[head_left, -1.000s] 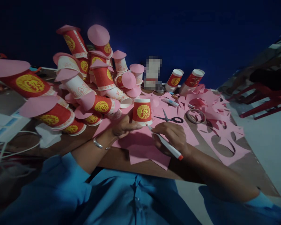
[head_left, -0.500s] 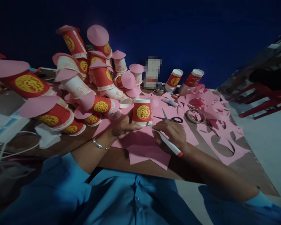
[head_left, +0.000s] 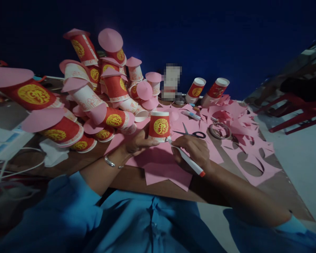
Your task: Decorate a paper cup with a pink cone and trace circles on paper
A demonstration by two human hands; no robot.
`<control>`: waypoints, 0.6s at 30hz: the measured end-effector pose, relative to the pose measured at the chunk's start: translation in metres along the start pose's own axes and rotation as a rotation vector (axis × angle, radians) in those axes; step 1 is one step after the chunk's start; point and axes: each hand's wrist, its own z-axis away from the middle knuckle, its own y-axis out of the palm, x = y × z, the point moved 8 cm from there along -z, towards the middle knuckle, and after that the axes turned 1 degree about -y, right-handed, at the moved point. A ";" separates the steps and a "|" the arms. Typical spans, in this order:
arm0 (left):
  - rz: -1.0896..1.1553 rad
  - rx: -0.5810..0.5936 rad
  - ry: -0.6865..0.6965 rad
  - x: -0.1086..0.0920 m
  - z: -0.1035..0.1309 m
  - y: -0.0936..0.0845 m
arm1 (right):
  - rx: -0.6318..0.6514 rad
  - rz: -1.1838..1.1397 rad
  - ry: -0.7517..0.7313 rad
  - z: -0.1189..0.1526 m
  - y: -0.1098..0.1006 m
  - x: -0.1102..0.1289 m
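Observation:
An upside-down red paper cup (head_left: 159,127) with a yellow emblem stands out at the centre, its lower left edge held by my left hand (head_left: 139,142). My right hand (head_left: 191,149) is closed round a white marker (head_left: 191,162) with a red end. The marker's tip meets the cup's white rim at the lower right. Under both hands lie sheets of pink paper (head_left: 158,163). Black scissors (head_left: 189,133), spread open, lie just beyond my right hand.
Many cups with pink cone hats (head_left: 114,86) are piled at the left. Two cup stacks (head_left: 195,90) stand at the back. Cut pink scraps (head_left: 242,123) and a tape roll (head_left: 220,130) lie right. Beyond the table is a red chair (head_left: 292,110); white cables (head_left: 18,170) run at far left.

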 end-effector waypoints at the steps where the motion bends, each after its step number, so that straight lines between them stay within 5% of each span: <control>1: -0.006 -0.008 -0.002 0.000 0.000 0.000 | -0.002 0.001 0.001 0.000 0.000 0.000; 18: -0.039 -0.095 -0.080 0.005 0.003 -0.013 | -0.041 -0.013 -0.007 0.001 -0.006 0.003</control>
